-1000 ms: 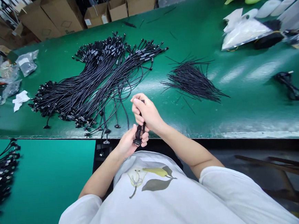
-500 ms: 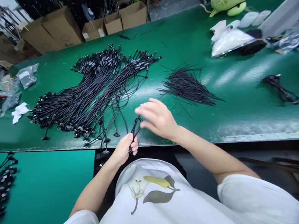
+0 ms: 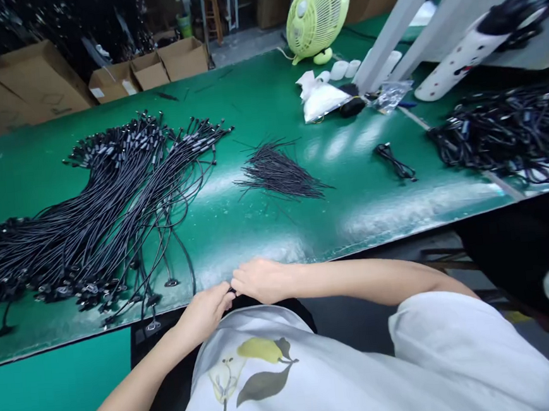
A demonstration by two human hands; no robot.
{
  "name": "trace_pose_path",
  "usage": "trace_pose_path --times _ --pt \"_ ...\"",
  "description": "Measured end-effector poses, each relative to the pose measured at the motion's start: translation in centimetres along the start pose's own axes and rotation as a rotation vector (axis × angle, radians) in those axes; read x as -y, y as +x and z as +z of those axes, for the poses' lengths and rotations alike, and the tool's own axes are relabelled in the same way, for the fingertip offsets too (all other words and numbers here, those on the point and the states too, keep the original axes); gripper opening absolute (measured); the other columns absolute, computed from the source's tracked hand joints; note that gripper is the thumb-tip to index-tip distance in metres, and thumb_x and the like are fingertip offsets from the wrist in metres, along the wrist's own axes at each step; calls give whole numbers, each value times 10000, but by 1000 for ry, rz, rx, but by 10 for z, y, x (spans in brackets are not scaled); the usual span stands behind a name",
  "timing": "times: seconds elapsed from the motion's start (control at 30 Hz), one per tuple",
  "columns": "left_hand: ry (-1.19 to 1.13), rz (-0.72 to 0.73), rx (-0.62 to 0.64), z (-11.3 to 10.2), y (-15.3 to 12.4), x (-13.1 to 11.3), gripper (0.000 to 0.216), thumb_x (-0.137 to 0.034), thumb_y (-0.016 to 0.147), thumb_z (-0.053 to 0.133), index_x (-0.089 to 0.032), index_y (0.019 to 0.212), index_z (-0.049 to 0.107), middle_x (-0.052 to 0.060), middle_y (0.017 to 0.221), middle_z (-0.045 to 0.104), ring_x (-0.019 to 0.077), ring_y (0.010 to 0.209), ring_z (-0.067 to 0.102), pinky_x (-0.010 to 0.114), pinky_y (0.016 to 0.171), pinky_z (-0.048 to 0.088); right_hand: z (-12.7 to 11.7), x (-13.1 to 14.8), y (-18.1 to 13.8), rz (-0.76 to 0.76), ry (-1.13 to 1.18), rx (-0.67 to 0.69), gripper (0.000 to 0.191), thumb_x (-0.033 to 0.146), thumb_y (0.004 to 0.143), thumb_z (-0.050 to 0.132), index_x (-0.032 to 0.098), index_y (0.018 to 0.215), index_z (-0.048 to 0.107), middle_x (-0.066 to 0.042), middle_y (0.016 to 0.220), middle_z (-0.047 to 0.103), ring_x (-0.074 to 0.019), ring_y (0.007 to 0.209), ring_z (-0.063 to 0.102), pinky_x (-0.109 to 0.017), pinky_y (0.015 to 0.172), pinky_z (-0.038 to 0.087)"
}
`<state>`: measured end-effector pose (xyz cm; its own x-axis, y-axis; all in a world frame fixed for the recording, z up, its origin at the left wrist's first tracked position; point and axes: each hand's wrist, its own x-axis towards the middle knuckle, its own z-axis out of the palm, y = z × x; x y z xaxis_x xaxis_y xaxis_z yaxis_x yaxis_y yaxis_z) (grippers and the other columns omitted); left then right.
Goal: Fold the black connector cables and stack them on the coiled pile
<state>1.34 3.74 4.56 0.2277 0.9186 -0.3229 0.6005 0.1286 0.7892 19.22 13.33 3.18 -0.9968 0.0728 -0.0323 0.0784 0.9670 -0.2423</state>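
1. L hand (image 3: pixel 206 309) & R hand (image 3: pixel 260 280) meet fingertip to fingertip, both pinched on black cable (image 3: pixel 232 291).
2. It's thin, dark, mostly hidden btw fingers.
3. Cable heap (image 3: pixel 90 220) lies fwd-left of hands.

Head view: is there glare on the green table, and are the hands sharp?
Head view: pale glare patches lie on the green table near its front edge; the left hand and right hand look fairly sharp; the cable heap at far right is softer; what they pinch is too small to tell.
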Motion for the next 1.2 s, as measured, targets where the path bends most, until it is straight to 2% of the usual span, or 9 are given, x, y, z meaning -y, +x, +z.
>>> trace_pose_path --times 0.1,0.2,0.27,0.33,0.43,0.57,0.9,1.07,1.2 --pt "-82 -39 44 5 12 0 301 -381 941 406 -201 752 557 12 680 576 167 639 527 265 650 370 -4 -4 -2 10 -39 -38 280 211 982 333 131 893 586 -93 830 614 -179 713 539 -298 603 376" --pt "-279 -86 -9 9 19 1 373 -488 934 405 -180 798 566 -28 573 473 136 537 453 264 589 361 -16 -30 -18 18 54 -227 341 388 992 374 149 965 616 -93 911 631 -181 814 564 -315 701 430" --pt "-522 -121 -112 10 22 2 410 -562 889 469 -172 795 550 -55 544 400 111 498 397 250 539 346 -21 -62 -37 252 99 -488 357 423 990 369 181 1059 622 -98 1023 628 -189 926 565 -332 791 445" --pt "-761 -156 -225 10 25 1 424 -587 829 563 -167 783 532 -68 559 361 89 491 353 231 501 326 -18 -100 -58 693 71 -713 327 370 988 376 188 1072 634 -116 1089 607 -212 980 552 -356 832 441" --pt "-938 -163 -255 12 31 -4 419 -559 791 644 -154 788 535 -63 591 373 71 505 351 215 490 325 0 -148 -80 1076 -15 -700 243 273 943 454 139 960 656 -155 1066 589 -248 963 532 -375 840 430" --pt "-1036 -143 -179 16 35 -14 420 -543 780 674 -147 784 534 -60 605 375 66 522 379 207 499 350 16 -168 -86 1073 -123 -655 207 211 924 450 137 932 643 -149 1037 580 -246 936 496 -366 835 393" --pt "-1117 -142 -201 19 32 -19 432 -533 756 704 -145 757 514 -77 582 339 42 479 314 175 444 294 3 -149 -84 1126 -206 -664 296 286 969 370 163 960 640 -126 955 596 -240 861 495 -348 747 336" --pt "-1148 -89 -222 21 29 -19 417 -531 778 681 -147 765 517 -76 589 327 47 488 318 177 452 306 -1 -144 -84 1110 -311 -691 247 279 939 412 170 929 633 -146 1081 594 -268 917 493 -389 796 337" --pt "-1166 -87 -220 21 27 -22 424 -532 769 689 -146 760 514 -73 592 338 47 489 324 177 449 308 -9 -133 -80 1120 -200 -776 210 264 910 438 166 897 623 -154 1069 602 -279 951 509 -400 824 364"
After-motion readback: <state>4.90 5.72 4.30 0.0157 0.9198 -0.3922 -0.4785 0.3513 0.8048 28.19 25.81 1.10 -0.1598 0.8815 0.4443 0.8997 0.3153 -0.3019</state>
